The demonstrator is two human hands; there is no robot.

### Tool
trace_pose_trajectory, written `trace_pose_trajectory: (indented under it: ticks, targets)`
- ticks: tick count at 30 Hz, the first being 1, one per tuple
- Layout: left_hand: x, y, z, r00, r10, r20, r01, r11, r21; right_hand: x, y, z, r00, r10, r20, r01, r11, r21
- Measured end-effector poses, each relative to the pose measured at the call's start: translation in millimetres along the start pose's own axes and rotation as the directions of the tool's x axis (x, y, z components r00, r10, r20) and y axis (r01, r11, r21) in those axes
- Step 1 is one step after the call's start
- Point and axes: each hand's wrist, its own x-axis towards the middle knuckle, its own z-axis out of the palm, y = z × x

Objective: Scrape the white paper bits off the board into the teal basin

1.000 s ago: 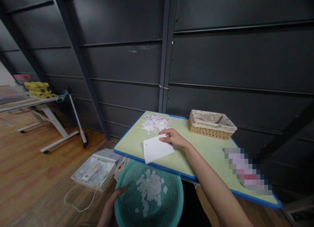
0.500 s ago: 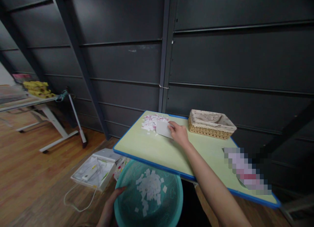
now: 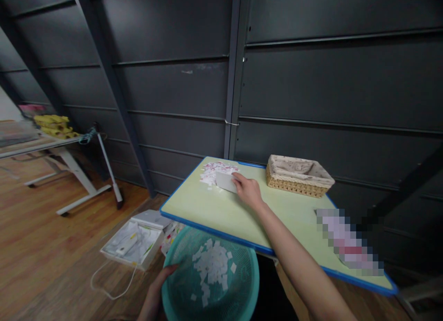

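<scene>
My right hand (image 3: 247,188) grips a flat white card (image 3: 225,181) by its right end, with the card's left part against a heap of small white and pink paper pieces (image 3: 216,169). The heap lies on the far left of a pale green table (image 3: 200,203) with a blue edge. Below the table's front edge, my left hand (image 3: 165,277) holds the left rim of a teal mesh basket (image 3: 252,291), thumb over the rim and the other fingers hidden. Several small white paper squares (image 3: 212,263) lie inside the basket.
A woven basket with a cloth lining (image 3: 299,184) stands at the table's back right. A blurred-out flat item (image 3: 346,242) lies on the right. An open white box (image 3: 129,245) with a cord sits on the floor at left. Dark panels (image 3: 173,90) rise behind the table.
My right hand has slid the white card slightly left, further into the edge of the paper heap. My left hand and the teal basket have hardly moved.
</scene>
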Motion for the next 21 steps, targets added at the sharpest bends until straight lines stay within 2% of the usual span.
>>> trace_pose_trajectory:
  ticks: [6, 11, 16, 21]
  targets:
    - [-1.6, 1.4, 2.8, 1.0, 0.0, -0.019, -0.001, 1.0, -0.03, 0.7, -4.0, -0.9, 0.998, -0.06, 0.013, 0.057, 0.985, 0.166]
    - [2.3, -0.3, -0.3, 0.998, -0.023, -0.065, 0.021, 0.999, -0.024, 3.2, -5.8, 4.2, 0.999, -0.043, -0.014, 0.045, 0.984, 0.173]
    - [7.1, -3.3, -3.5, 1.0, 0.006, -0.029, -0.007, 1.0, -0.014, 3.7, -6.5, 9.6, 0.997, -0.07, 0.029, 0.064, 0.982, 0.178]
    - [9.3, -3.4, -6.6, 1.0, -0.012, -0.002, 0.012, 1.0, -0.006, 3.6, -1.3, -0.4, 0.998, -0.04, 0.049, 0.027, 0.97, 0.241]
